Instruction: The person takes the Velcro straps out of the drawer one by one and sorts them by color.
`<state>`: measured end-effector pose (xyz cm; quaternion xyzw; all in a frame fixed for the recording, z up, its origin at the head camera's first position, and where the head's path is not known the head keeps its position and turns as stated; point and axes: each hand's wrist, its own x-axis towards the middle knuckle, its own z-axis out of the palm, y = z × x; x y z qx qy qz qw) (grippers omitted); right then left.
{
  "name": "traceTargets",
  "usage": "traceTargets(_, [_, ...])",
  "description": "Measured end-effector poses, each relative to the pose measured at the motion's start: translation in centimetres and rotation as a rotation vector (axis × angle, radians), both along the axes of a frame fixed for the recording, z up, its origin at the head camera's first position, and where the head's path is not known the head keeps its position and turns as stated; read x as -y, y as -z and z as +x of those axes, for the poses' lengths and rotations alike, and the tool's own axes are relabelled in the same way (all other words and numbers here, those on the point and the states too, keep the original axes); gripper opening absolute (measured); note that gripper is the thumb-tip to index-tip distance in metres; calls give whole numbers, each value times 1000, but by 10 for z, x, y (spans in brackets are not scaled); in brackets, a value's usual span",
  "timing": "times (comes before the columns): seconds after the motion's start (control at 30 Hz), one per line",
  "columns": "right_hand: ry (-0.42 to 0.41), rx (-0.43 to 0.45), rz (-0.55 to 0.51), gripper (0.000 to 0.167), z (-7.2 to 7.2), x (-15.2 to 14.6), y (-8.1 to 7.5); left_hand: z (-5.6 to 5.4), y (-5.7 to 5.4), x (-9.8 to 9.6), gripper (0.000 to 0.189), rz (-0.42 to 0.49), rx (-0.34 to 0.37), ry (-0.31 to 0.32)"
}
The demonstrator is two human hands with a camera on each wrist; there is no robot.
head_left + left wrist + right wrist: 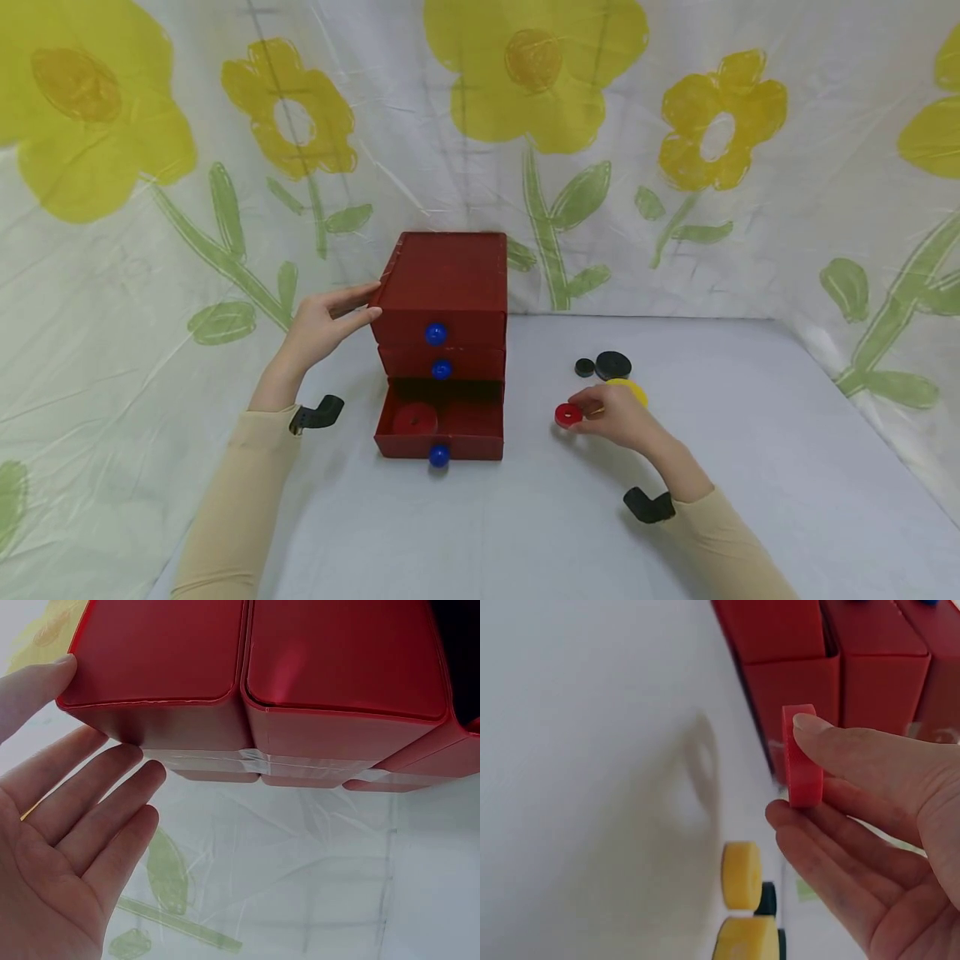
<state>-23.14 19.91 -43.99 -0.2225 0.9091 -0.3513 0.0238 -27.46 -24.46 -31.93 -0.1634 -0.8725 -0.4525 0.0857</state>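
Observation:
A red drawer cabinet [453, 271] stands in the head view, its blue-knobbed bottom drawer [476, 448] pulled out. Inside that drawer, on the left, lies a larger red disc [415, 419]. My left hand [318, 329] touches the cabinet's upper left side with its fingers nearly straight; the left wrist view shows the thumb at the front edge of the top unit. To the right of the cabinet, my right hand [622, 417] pinches a small red disc [802, 761] between thumb and fingers, above the table.
Beyond the right hand lie a large black disc [613, 365] and a small black disc [585, 367]. Two yellow discs, one smaller [741, 874] and one larger [746, 941], sit near them, partly hidden by the hand in the head view. A flowered sheet [465, 183] hangs behind.

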Motion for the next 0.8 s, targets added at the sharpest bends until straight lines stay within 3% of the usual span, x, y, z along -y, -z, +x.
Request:
traceTargets(0.13, [7, 26, -18, 35, 2, -8, 5, -7, 7, 4, 47, 5, -11, 3])
traceTargets(0.37, [11, 84, 6, 39, 8, -18, 7, -6, 6, 4, 47, 4, -14, 4])
traceTargets(0.63, [-11, 87, 33, 36, 13, -29, 13, 16, -15, -9, 46, -20, -21, 2])
traceTargets(0.8, [-4, 88, 29, 36, 16, -36, 17, 16, -15, -9, 46, -17, -24, 5])
